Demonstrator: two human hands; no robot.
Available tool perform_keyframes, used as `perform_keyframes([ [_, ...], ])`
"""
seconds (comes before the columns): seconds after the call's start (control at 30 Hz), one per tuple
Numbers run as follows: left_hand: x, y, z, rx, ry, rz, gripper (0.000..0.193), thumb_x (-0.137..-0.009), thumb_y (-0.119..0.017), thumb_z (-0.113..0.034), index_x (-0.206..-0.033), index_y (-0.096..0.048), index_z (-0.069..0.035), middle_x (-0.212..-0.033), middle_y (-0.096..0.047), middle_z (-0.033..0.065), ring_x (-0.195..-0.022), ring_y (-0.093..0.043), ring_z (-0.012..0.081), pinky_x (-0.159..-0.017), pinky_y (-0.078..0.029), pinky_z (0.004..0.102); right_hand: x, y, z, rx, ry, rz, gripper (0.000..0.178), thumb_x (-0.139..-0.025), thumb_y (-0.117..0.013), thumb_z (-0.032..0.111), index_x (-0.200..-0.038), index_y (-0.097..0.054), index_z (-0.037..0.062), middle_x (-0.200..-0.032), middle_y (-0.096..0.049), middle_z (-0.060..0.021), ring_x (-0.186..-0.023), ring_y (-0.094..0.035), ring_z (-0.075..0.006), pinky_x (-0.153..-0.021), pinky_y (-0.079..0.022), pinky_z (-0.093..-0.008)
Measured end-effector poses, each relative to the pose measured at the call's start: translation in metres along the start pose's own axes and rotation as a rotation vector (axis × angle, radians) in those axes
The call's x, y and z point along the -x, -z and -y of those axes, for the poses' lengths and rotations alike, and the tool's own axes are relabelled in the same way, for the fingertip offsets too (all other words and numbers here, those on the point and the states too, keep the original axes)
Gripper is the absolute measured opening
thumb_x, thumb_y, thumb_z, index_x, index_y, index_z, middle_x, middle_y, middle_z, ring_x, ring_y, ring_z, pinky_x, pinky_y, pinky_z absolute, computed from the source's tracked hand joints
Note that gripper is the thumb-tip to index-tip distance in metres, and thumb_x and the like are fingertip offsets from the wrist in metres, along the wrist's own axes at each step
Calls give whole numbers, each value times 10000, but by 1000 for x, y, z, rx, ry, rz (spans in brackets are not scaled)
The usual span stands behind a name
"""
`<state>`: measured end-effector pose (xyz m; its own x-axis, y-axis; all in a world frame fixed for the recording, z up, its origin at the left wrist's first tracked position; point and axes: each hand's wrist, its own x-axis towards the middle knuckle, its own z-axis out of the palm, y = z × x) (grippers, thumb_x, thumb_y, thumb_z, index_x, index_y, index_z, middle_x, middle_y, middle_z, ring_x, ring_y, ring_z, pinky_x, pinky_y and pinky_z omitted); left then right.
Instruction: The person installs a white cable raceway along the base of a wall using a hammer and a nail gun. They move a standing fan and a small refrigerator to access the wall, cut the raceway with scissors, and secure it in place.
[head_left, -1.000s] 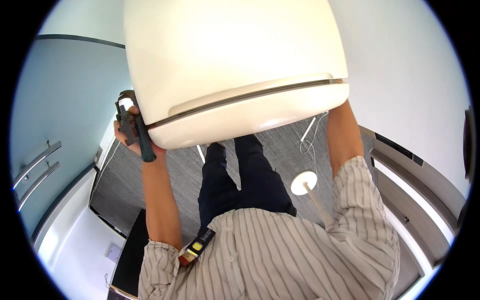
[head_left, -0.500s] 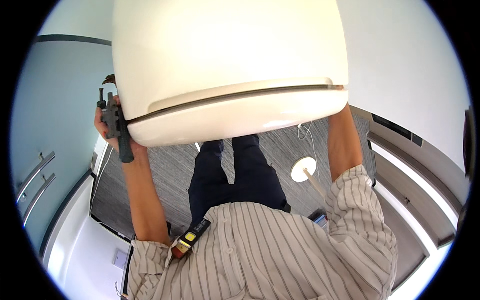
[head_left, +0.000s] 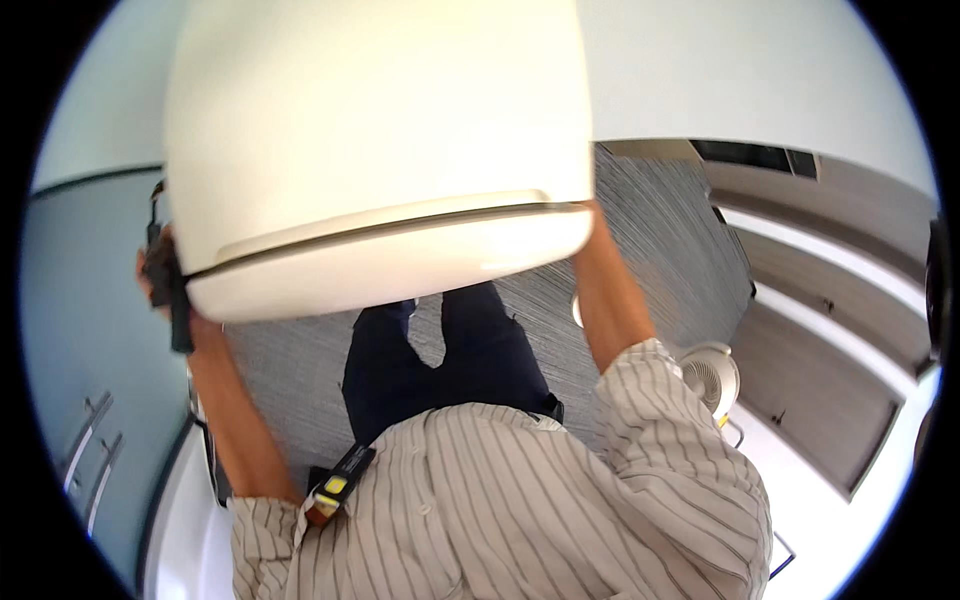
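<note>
A large cream-white plastic casing (head_left: 385,110), smooth with rounded edges and a dark slot across its near end, is held up between my two hands. My left hand (head_left: 146,277) is closed at the casing's left side, with a dark tool (head_left: 178,300) with a black handle against the palm side. The tool's exact kind is blurred. At the right edge, my right hand's wrist (head_left: 590,235) shows below the casing's corner. The fingers of that hand are hidden behind the casing, which it supports from the side and underneath.
Grey streaked flooring (head_left: 675,225) lies below. On the left is a blue-grey door (head_left: 80,300) with two metal bar handles (head_left: 90,440). To the right stand a white fan (head_left: 710,378) and wood-tone drawers (head_left: 815,400). A small black-and-yellow device (head_left: 335,485) is clipped to my shirt.
The casing and both hands have shifted left and slightly lower in view. The fan has come into sight on the right, and the white round base on the floor is now mostly hidden behind my right forearm.
</note>
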<state>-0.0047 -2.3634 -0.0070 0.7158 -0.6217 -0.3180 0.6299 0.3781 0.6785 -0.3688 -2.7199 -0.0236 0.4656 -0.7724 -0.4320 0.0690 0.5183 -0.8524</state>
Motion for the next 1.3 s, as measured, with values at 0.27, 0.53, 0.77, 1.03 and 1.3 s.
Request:
perform_keyframes([
  [0.27,26,5,-19,-271,-81,-245,549,-938,-431,-478,-1194,-617,-29,-1200,-643,144,-1146,-592,285,-1033,-429,444,9,8,-18,88,-185,142,820,-964,-238,669,-1479,-320,38,-1447,-410,-213,-1350,-389,-304,-1117,-321,-395],
  [0.53,86,-15,-5,-295,-136,-388,553,-932,-437,-484,-1200,-615,-33,-1202,-642,144,-1143,-594,292,-1028,-434,450,-25,10,-4,17,-185,386,888,-945,-312,673,-1506,-193,-6,-1510,-292,-215,-1396,-294,-304,-1148,-244,-415],
  [0.77,127,-24,16,-255,-175,-507,557,-927,-442,-488,-1205,-613,-37,-1205,-641,144,-1140,-595,299,-1024,-438,455,-48,-8,-15,101,-248,460,899,-932,-342,673,-1503,-213,-8,-1513,-296,-208,-1401,-290,-308,-1142,-250,-412],
  [1.03,148,-14,23,-222,-180,-559,562,-921,-448,-494,-1210,-611,-41,-1208,-639,144,-1136,-597,307,-1018,-442,461,-60,-22,-14,261,-323,416,865,-905,-350,728,-1462,-393,69,-1453,-416,-231,-1355,-396,-327,-1107,-327,-415],
  [1.3,159,12,30,-158,-172,-541,567,-915,-453,-500,-1216,-610,-45,-1210,-638,143,-1133,-598,314,-1013,-447,467,-55,-39,-44,265,-237,381,819,-910,-385,695,-1380,-504,34,-1415,-461,-240,-1317,-455,-341,-1089,-371,-422],
])
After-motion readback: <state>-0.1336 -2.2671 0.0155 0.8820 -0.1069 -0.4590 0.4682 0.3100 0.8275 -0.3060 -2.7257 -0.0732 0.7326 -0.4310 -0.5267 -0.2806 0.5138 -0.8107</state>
